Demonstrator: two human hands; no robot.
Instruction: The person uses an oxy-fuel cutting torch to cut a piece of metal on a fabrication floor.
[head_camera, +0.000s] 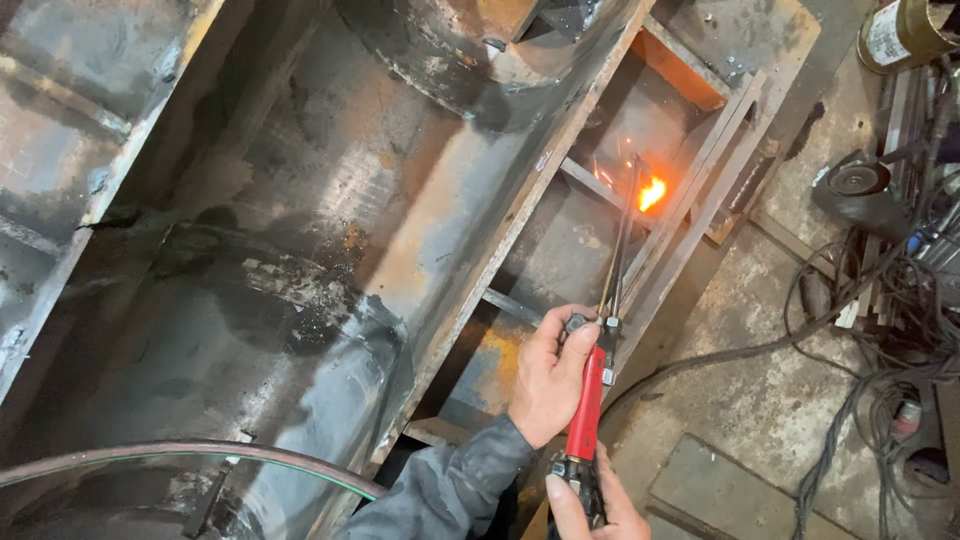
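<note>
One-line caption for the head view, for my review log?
Both hands, left hand forward and right hand at the rear, hold a red-handled cutting torch flaming inside a steel frame.

Cutting torch (600, 380): in left hand (548, 375), with right hand (590, 505) just behind on its rear end. Flame (651, 192): ahead of both hands, inside steel frame (690, 200). Cables (880, 350): on floor (760, 400), right of hands. Steel trough (300, 250): left of hands.

The cutting torch (600, 380) has a glossy red handle and thin dark metal tubes. The steel structure (330, 230) looks rough, rusty and scorched. The concrete floor (780, 390) is matt and dusty.
</note>
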